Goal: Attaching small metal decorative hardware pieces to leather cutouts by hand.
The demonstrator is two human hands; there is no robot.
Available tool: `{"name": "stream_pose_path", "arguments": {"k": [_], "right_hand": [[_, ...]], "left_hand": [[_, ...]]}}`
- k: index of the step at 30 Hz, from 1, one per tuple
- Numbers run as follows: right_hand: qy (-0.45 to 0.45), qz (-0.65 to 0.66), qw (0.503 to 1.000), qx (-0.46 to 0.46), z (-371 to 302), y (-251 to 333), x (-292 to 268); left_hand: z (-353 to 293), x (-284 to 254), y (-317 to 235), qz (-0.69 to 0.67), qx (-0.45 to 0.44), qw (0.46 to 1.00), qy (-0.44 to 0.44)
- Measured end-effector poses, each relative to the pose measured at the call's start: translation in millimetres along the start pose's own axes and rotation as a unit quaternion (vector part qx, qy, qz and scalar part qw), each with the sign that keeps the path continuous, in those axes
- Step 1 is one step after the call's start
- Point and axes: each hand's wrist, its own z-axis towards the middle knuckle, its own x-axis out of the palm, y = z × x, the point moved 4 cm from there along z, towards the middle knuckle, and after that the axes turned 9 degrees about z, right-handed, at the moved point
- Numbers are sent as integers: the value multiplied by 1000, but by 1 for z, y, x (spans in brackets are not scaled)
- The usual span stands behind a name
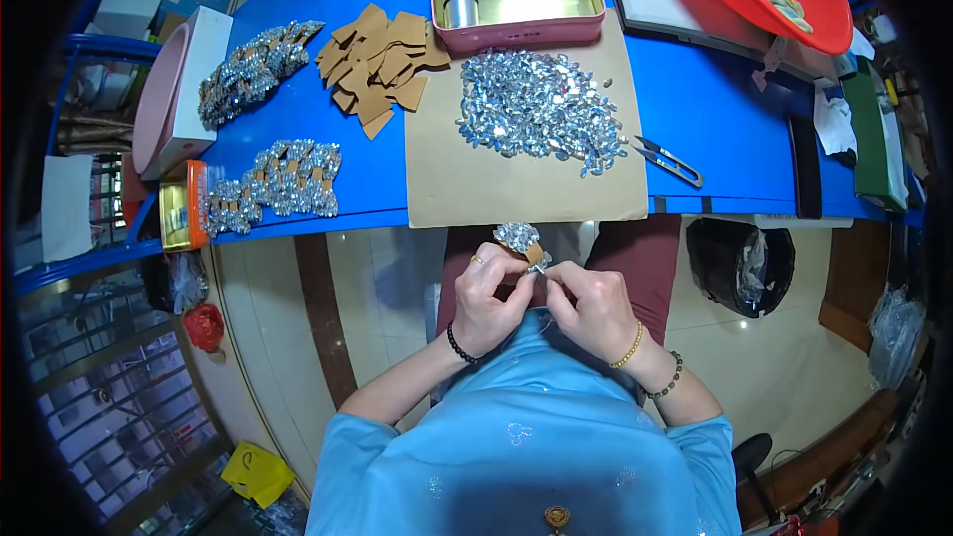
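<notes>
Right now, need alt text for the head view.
A person's left hand holds a gem-studded brown piece in front of a blue table, right hand close beside it. There, loose silvery gems lie on a tan sheet near a pink tin, with plain brown pieces to their left.

Hands (486, 303) (598, 308) close together, fingers (561, 302) pinched

The left hand (486, 303) and right hand (601, 308) hide part of the stone-studded brown card (534, 253), the detail where they meet is too small to make out, and the upper edge cuts off the pink tin (526, 35) and red basin (819, 15).
</notes>
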Motion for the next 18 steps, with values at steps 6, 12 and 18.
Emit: {"name": "stream_pose_path", "arguments": {"k": [6, 12, 18], "right_hand": [[38, -7, 998, 42, 5, -10, 2], [15, 168, 975, 148, 8, -34, -4], [161, 356, 884, 258, -2, -48, 4]], "left_hand": [[-7, 6, -6, 37, 41, 998, 6], [1, -3, -4, 33, 35, 997, 56], [-6, -10, -6, 10, 122, 987, 102]]}}
